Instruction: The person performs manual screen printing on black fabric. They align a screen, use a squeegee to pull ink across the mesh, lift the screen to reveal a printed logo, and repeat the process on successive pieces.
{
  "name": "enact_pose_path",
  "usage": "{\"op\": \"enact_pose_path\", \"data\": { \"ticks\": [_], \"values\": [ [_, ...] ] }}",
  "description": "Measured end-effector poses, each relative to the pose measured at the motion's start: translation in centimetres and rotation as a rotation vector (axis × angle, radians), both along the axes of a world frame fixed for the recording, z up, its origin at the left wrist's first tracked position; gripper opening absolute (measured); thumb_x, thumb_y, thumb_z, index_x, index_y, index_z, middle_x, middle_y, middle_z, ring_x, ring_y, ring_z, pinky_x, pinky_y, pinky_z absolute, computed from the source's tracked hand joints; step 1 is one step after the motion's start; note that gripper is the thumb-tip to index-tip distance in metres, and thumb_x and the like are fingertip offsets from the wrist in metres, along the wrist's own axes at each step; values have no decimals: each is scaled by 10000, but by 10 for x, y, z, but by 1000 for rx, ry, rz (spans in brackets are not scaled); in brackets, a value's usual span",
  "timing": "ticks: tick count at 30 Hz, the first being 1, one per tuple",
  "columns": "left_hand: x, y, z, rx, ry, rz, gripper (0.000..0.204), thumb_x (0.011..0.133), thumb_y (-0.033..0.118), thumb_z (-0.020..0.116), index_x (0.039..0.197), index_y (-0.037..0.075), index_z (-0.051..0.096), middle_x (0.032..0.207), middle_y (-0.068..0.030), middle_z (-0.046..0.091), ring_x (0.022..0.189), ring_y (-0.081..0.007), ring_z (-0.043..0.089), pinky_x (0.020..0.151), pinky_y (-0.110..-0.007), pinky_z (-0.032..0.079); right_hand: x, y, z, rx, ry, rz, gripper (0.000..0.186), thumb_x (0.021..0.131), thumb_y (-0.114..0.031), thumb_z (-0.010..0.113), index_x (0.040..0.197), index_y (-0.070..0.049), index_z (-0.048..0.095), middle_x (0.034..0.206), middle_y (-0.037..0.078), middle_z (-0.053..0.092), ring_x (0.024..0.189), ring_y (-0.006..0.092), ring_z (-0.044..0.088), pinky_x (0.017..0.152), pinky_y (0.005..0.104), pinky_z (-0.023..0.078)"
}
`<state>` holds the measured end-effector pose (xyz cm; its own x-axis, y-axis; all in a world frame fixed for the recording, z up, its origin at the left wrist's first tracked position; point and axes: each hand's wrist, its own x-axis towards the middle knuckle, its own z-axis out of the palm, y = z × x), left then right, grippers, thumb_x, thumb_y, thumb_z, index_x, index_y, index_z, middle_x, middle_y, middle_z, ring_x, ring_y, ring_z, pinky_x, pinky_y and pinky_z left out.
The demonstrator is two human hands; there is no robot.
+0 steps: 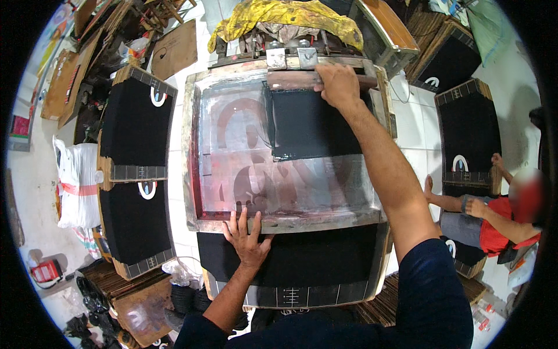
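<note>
A screen-printing frame (pixel 192 145) with a pinkish, smeared mesh and a black rectangular area (pixel 317 125) at its upper right lies over a black printing board (pixel 290 256). My right hand (pixel 340 87) is closed on a long squeegee (pixel 290 80) along the screen's far edge, beside two metal clamps (pixel 276 58). My left hand (pixel 247 235) rests with fingers spread on the near edge of the frame, toward its left. Part of the board under the screen is hidden.
A yellow stained cloth (pixel 238 35) covers the back mechanism. Black boards with small white printed shapes stand left (pixel 133 122) and right (pixel 468 128). A person in red (pixel 494 215) sits at the right. Cardboard stacks (pixel 128 285) and white sacks (pixel 78 180) crowd the sides.
</note>
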<state>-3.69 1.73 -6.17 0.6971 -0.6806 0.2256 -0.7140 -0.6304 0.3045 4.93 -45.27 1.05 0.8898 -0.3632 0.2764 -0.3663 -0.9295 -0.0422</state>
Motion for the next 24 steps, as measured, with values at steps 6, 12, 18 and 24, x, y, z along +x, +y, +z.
{"op": "enact_pose_path", "data": {
  "ticks": [6, 12, 18, 24],
  "values": [
    [1, 0, 2, -2, -2, -14, 705, 779, 425, 884, 1421, 226, 670, 1595, -126, 493, 1544, -399, 320, 1251, -677, 92, -85, 80, 12, 98, 61, -13, 375, 680, -141, 887, 968, -134, 647, 927, 59, 685, 951, 283, 681, 840, 461, 476],
    [2, 1, 2, 11, -5, -18, 742, 739, 407, 890, 1426, 233, 670, 1606, -127, 485, 1548, -407, 313, 1255, -675, 84, -38, 36, 16, 79, 13, -23, 348, 732, -189, 882, 1008, -140, 677, 950, 66, 727, 985, 298, 705, 845, 484, 485],
    [0, 4, -1, 35, 13, -15, 757, 724, 383, 883, 1434, 230, 669, 1615, -127, 480, 1553, -404, 305, 1256, -674, 74, 6, -1, 2, -29, -71, 25, 308, 772, -200, 852, 1023, -138, 683, 986, 56, 734, 1012, 273, 705, 842, 469, 498],
    [1, 2, 0, 41, 4, -9, 717, 779, 413, 875, 1440, 229, 666, 1613, -117, 482, 1558, -385, 303, 1263, -655, 68, -76, 73, 4, 29, -33, -18, 272, 768, -151, 824, 1006, -133, 694, 973, 56, 694, 996, 271, 674, 843, 444, 465]
  ]
}}
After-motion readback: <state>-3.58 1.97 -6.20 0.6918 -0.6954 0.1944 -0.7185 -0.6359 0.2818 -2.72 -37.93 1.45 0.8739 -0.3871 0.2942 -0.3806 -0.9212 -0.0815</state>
